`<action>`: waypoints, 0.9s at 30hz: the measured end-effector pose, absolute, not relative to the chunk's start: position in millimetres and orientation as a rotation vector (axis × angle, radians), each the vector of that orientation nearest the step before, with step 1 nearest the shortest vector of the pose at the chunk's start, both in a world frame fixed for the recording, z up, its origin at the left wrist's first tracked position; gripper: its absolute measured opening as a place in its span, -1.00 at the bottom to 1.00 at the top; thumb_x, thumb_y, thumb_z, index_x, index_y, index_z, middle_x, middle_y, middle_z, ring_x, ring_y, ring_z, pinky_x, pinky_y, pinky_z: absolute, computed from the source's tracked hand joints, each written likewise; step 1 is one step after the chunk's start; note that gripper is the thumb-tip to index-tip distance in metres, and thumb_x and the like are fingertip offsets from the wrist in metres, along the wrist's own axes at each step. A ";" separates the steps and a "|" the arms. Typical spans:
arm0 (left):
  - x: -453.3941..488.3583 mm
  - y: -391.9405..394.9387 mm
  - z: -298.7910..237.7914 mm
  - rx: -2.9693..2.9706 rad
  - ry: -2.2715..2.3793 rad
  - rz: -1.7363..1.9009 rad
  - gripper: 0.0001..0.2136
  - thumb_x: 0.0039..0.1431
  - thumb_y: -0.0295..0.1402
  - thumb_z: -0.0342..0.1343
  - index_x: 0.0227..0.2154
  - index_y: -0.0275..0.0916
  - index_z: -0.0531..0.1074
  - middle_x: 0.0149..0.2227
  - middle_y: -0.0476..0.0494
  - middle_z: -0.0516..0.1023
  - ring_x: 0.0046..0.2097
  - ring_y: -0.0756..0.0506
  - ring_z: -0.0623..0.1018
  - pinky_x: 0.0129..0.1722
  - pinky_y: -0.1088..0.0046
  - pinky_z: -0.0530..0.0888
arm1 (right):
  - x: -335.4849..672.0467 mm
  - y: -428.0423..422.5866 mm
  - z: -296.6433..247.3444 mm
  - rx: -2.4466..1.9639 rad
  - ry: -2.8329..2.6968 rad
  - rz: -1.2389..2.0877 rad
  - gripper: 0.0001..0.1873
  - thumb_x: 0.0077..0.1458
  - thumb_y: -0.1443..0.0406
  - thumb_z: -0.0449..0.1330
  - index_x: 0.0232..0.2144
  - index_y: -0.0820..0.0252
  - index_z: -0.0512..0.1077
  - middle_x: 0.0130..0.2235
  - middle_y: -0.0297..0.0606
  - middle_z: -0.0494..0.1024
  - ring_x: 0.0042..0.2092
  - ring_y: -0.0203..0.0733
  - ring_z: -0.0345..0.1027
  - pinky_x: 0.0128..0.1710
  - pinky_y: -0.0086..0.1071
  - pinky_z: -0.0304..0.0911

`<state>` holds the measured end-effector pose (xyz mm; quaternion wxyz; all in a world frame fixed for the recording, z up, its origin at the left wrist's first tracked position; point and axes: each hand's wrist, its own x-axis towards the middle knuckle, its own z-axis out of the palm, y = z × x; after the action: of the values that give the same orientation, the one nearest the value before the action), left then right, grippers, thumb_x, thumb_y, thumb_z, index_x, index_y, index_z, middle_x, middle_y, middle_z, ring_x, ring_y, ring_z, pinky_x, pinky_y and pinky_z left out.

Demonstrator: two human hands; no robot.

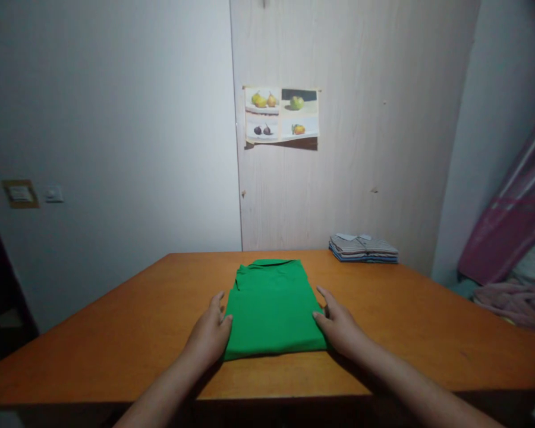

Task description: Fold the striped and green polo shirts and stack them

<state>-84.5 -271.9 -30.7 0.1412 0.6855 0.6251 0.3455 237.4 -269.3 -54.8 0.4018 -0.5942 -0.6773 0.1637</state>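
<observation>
The left hand [210, 336] is held part open, thumb and forefinger apart, against the left edge of the green garment [274, 318]; the opposite edge is met likewise by the right hand [341, 330]. The lower fingers are partly hidden. The garment is laid folded near the table's [138, 333] front. Fruit is pictured on a wall sheet [282, 116].
</observation>
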 end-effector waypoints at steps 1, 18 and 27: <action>-84.1 -273.6 -30.6 1.994 1.831 0.995 -0.42 0.27 -0.28 -0.06 0.31 -0.37 0.07 -0.24 -0.22 0.59 -0.13 -0.21 0.60 -0.20 0.37 0.40 | 237.5 -270.3 -55.3 -1.498 -1.699 0.408 -0.27 0.17 0.30 0.08 0.38 0.22 0.09 -0.30 -0.24 0.54 -0.26 -0.10 0.43 -0.21 -0.28 0.30; -83.2 -277.9 -30.9 2.191 1.892 0.797 -0.56 0.32 -0.32 -0.09 0.22 -0.29 0.23 0.01 -0.41 0.59 -0.03 -0.27 0.60 -0.11 0.28 0.41 | 240.7 -279.7 -54.4 -1.545 -1.865 0.301 -0.35 0.20 0.31 0.05 0.33 0.26 0.18 -0.01 -0.01 0.57 0.01 0.01 0.46 0.00 -0.20 0.29; -74.9 -275.8 -15.6 2.492 1.929 0.837 -0.61 0.31 -0.34 -0.06 0.15 -0.28 0.35 0.07 -0.35 0.52 0.09 -0.25 0.51 0.11 0.18 0.39 | 232.5 -288.0 -28.3 -1.563 -1.986 0.038 -0.49 0.29 0.18 0.03 0.21 0.26 0.37 0.12 0.04 0.48 0.13 0.08 0.38 0.12 -0.12 0.26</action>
<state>-74.9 -275.8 -15.6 -0.0594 0.7629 0.5906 0.2562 232.5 -288.0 -28.3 0.3021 -0.5895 -0.7490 0.0142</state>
